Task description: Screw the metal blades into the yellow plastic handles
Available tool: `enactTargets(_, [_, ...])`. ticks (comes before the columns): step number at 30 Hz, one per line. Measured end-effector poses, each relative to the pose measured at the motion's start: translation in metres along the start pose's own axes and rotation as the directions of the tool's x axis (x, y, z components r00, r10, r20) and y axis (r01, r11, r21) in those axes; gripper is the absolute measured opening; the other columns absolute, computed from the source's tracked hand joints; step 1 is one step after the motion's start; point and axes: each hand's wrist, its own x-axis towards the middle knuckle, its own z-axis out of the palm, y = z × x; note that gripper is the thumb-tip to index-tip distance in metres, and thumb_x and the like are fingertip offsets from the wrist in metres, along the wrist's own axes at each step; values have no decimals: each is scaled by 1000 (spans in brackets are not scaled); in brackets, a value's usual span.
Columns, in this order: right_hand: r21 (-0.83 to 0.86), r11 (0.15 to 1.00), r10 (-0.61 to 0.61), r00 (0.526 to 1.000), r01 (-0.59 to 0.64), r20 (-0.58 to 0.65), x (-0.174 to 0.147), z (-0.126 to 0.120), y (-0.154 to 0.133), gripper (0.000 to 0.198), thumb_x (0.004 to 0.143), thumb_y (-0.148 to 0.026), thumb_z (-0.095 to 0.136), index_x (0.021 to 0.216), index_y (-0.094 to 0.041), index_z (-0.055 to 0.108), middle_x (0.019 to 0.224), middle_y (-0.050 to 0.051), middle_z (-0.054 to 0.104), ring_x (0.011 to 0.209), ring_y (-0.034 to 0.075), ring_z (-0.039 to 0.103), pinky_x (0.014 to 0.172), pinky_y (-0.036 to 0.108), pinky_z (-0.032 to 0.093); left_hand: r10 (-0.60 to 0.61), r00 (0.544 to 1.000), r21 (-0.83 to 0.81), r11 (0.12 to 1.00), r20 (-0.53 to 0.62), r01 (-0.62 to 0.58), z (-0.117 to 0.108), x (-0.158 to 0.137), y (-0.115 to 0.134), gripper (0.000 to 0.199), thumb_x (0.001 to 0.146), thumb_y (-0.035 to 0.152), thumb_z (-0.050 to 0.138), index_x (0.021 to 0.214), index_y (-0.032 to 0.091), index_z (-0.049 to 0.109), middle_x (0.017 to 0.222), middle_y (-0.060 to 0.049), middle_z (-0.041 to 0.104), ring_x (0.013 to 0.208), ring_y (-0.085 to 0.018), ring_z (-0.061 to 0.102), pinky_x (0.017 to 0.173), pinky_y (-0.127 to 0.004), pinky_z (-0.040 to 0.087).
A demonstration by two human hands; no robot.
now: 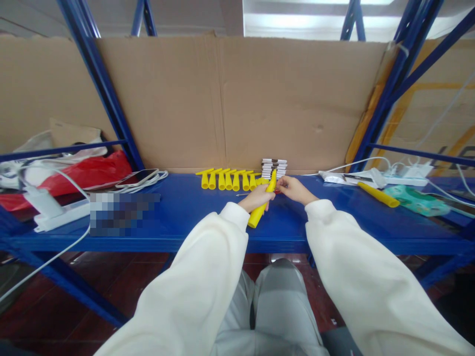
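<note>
My left hand [258, 198] is wrapped round a yellow tapered tube [257, 217], its wide end tilted down towards me and its thin tip pointing up and away. Close beside the tube's upper part, the fingers of my right hand [293, 189] are pinched together. A bit of red shows at those fingertips, too small to name. Behind my hands stands a row of several like yellow tubes [225, 182], wide ends facing me. A stack of small white pieces with dark bands [280, 165] rises just beyond the tube. Left of my left hand lies a thin metal tool [243, 194], partly hidden.
The blue shelf [200, 222] is backed by a cardboard sheet [278, 99]. On its right lie another yellow tube [378, 194], a green plastic packet [415, 200] and a white power strip [406, 175]. A red bag [89, 173], a phone [137, 178] and white cables occupy the left.
</note>
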Motion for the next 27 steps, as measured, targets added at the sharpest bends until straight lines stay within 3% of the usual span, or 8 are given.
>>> enactTargets(8, [-138,990,25,1000,-24,5,-1,0,-1,12,82,-15,51,84,-18,62,81,6,71,73,17,63,71,27,49,0,1000,1,1000,-30,0,-1,2,-2,16,77,11,48,90,18,54,42,7,44,34,-13,47,38,-21,42])
enactTargets(12, [-226,970,81,995,-94,-66,0,-6,4,14,85,-15,49,88,-18,62,89,8,72,80,19,64,76,28,49,-7,998,-3,1000,-59,7,-1,3,-3,12,77,10,48,85,19,53,41,7,44,33,-13,46,39,-21,41])
enactTargets(18, [-373,877,261,952,-303,-162,6,-17,19,21,88,-18,46,94,-18,66,98,12,72,93,24,64,85,36,48,-16,998,-8,1000,-60,15,-1,4,-5,14,78,11,50,90,19,54,43,7,47,36,-15,49,41,-23,42])
enactTargets(22, [-453,816,318,934,-358,-164,13,-17,24,21,85,-19,51,89,-21,72,104,13,71,107,30,61,90,46,49,-44,998,2,999,-45,44,-1,2,-2,15,81,11,49,92,19,54,44,7,46,36,-15,49,42,-24,43])
enactTargets(27, [-516,767,400,913,-383,-83,22,-14,23,23,78,-13,57,86,-22,78,110,13,71,117,35,57,96,56,47,-47,998,12,999,-37,48,-1,0,0,13,79,10,48,87,19,54,42,7,45,35,-13,47,40,-22,41])
